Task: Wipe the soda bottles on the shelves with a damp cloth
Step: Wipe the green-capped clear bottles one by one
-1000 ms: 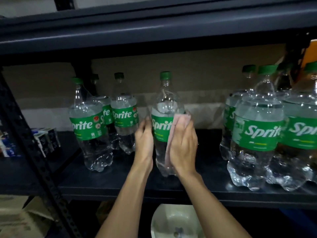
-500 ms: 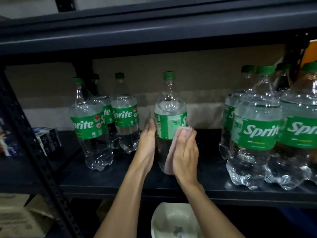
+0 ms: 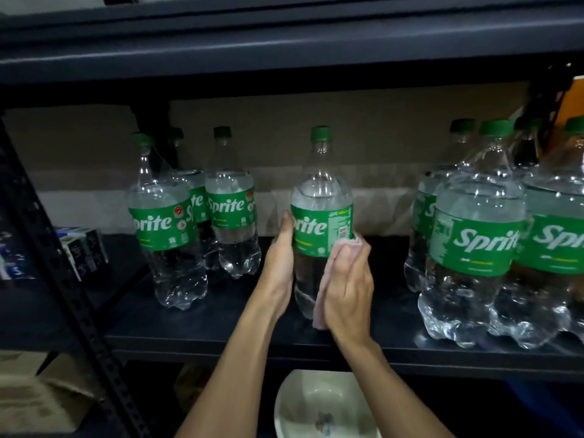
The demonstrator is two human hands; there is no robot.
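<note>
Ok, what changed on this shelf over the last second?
The right hand slid the cloth down the middle bottle, which turned so its label now shows the barcode. The left hand stayed gripping the bottle's side; the other bottles did not move.
</note>
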